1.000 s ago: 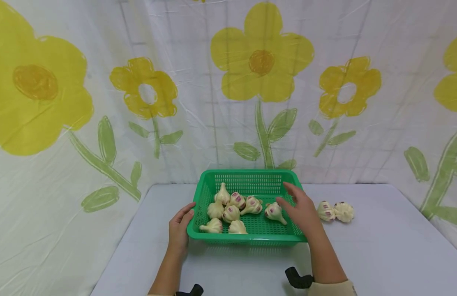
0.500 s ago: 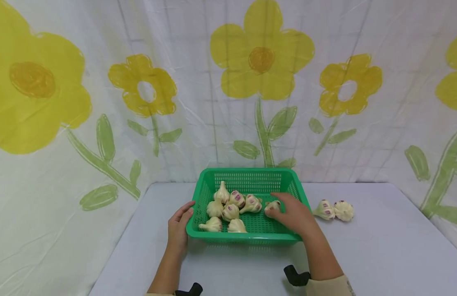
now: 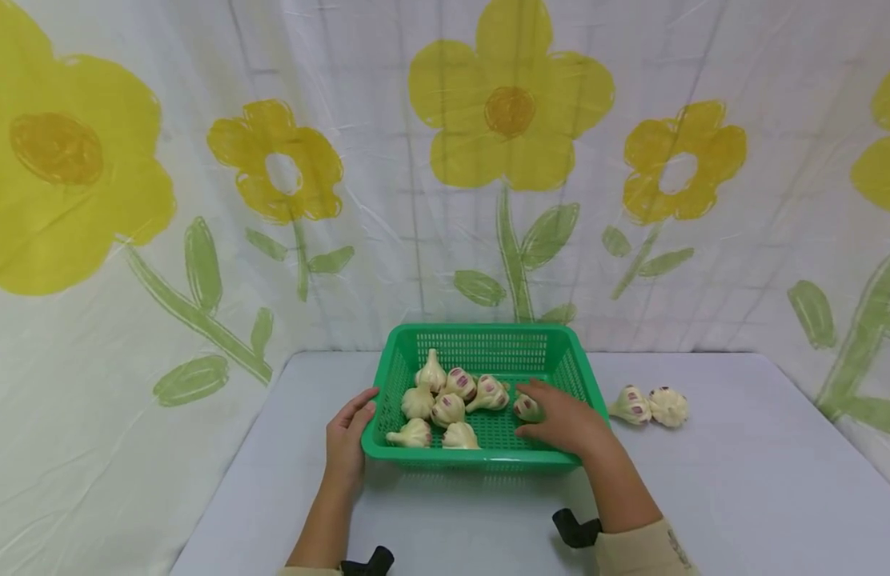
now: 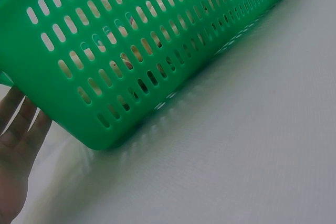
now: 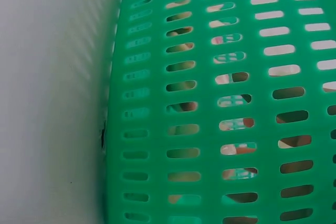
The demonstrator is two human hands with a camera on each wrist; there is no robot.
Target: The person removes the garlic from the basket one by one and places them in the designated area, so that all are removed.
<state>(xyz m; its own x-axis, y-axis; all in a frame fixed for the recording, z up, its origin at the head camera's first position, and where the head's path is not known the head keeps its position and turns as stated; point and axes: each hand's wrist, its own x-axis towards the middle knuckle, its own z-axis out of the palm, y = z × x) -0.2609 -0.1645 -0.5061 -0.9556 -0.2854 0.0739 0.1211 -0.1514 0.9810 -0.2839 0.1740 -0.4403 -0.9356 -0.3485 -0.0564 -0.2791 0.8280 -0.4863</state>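
A green plastic basket (image 3: 488, 458) with slotted walls holds several pale garlic bulbs with purple marks, most of them grouped at its left, such as this garlic bulb (image 3: 448, 410). My left hand (image 3: 346, 438) rests against the basket's left end near the rim; in the left wrist view its fingers (image 4: 23, 121) lie fairly straight along the outer wall. Inside the basket's right half, my right hand (image 3: 563, 418) grips a single garlic bulb (image 3: 527, 408) between thumb and fingers, covering much of it. In the right wrist view the slotted wall (image 5: 205, 98) hides that hand's grip.
Two more garlic bulbs (image 3: 650, 406) lie side by side on the white table (image 3: 719, 480), right of the basket. Behind the table hangs a white curtain (image 3: 387, 264) printed with yellow flowers.
My right hand has come down from over the basket's right side onto the lone garlic bulb, its fingers closing around it. The bulb has shifted slightly. My left hand stays at the basket's left end.
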